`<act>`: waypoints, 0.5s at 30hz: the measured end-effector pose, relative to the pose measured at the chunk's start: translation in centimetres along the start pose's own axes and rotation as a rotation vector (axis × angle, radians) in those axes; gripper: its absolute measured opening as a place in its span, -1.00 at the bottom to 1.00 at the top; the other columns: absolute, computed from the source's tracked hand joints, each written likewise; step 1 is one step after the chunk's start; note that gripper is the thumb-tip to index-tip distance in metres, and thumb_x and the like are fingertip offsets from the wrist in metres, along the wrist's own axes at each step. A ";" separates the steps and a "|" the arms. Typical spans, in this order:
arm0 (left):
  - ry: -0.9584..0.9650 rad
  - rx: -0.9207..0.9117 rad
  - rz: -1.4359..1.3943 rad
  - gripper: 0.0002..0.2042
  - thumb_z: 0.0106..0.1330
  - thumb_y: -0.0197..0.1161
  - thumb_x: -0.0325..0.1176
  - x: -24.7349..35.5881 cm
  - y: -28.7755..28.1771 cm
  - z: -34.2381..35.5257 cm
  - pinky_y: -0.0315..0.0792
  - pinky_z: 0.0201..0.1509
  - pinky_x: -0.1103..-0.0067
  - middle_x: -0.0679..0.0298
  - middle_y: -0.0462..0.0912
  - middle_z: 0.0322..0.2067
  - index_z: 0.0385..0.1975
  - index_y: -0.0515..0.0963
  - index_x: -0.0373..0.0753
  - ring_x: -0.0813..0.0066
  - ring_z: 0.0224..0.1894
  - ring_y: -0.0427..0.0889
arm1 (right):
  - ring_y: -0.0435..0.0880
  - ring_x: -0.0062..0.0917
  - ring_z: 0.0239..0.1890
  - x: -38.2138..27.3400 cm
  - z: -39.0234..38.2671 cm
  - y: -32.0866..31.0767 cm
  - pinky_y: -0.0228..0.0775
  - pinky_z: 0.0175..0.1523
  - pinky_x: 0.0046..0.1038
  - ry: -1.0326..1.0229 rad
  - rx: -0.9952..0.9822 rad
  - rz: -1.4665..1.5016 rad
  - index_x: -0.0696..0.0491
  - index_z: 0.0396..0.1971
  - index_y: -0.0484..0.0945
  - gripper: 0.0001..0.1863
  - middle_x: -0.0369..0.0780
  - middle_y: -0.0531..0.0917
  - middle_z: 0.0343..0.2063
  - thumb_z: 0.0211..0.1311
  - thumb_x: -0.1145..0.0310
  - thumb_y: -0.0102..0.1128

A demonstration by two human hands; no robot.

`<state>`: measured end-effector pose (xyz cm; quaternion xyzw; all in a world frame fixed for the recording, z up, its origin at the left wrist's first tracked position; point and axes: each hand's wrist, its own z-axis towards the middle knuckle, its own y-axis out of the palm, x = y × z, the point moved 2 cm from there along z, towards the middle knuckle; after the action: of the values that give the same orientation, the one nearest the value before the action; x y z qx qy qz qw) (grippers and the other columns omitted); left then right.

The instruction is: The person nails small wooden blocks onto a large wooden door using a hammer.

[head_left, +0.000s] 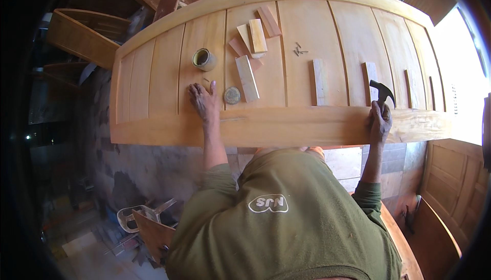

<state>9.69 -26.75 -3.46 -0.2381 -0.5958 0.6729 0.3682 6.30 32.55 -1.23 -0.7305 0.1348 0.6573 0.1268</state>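
Observation:
My left hand (203, 98) rests on a pale wooden panel door (307, 24), fingers spread beside a small nail (206, 80). Above it stands an open tin (203, 60); its round lid (232, 95) lies to the hand's right. My right hand (380, 121) grips a black claw hammer (383, 92), head up, over the door's near rail. Small loose wood blocks (246, 78) lie near the middle, with several loose nails (299, 50) to their right. Upright wood strips (319, 80) sit along the rail at the right, one partly behind the hammer.
Wooden pieces and box-like frames (82, 34) stand at the back left. A panelled wooden piece (445, 177) and a board (432, 234) are at the lower right. A pale chair (128, 221) and a board (153, 234) are on the tiled floor (342, 162) at the lower left.

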 end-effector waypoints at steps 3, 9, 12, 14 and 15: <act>-0.003 0.132 -0.058 -0.24 0.58 0.10 0.14 -1.1 0.9 1.3 0.17 0.63 0.08 -0.32 0.29 0.48 0.38 0.39 -0.57 -0.30 0.56 0.22 | 0.37 -0.76 -0.72 -1.0 -0.8 1.5 0.19 -0.63 -0.61 0.029 0.017 0.023 -0.06 -0.33 0.52 -0.77 -0.45 0.46 -0.60 0.50 0.23 0.38; 0.137 0.162 -0.360 -0.57 0.38 0.43 -0.24 -2.1 -1.3 3.6 0.44 0.39 0.17 -0.14 0.64 0.21 0.12 0.66 -0.43 -0.12 0.28 0.55 | 0.36 -0.76 -0.73 -1.3 -1.0 1.0 0.18 -0.64 -0.62 0.026 0.080 0.019 -0.10 -0.40 0.51 -0.74 -0.46 0.44 -0.62 0.51 0.22 0.38; 0.130 0.097 -0.400 -0.86 0.35 0.41 -0.41 -4.7 -3.1 3.6 0.56 0.12 0.19 0.01 0.75 -0.11 -0.20 0.76 -0.33 0.00 -0.01 0.68 | 0.34 -0.76 -0.74 -1.2 -1.3 1.6 0.18 -0.64 -0.61 0.012 0.084 -0.010 -0.10 -0.41 0.51 -0.73 -0.46 0.42 -0.64 0.51 0.22 0.38; 0.155 0.059 -0.351 -0.89 0.36 0.38 -0.43 -5.5 -3.0 3.6 0.57 0.07 0.17 0.01 0.75 -0.15 -0.23 0.73 -0.33 -0.02 -0.03 0.68 | 0.34 -0.76 -0.74 -1.0 -1.2 1.6 0.17 -0.64 -0.60 -0.029 0.078 -0.021 -0.10 -0.42 0.50 -0.73 -0.45 0.42 -0.65 0.52 0.23 0.37; 0.177 0.030 -0.292 -0.91 0.37 0.35 -0.45 -5.7 -3.3 3.8 0.59 0.02 0.16 0.02 0.74 -0.18 -0.25 0.70 -0.33 -0.03 -0.06 0.69 | 0.34 -0.76 -0.74 -1.0 -1.2 1.7 0.17 -0.64 -0.60 -0.027 0.082 -0.024 -0.10 -0.42 0.50 -0.73 -0.45 0.42 -0.65 0.52 0.23 0.37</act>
<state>11.05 -33.49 -0.26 -0.2017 -0.5791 0.5976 0.5166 6.70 30.53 -0.17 -0.7173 0.1513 0.6595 0.1663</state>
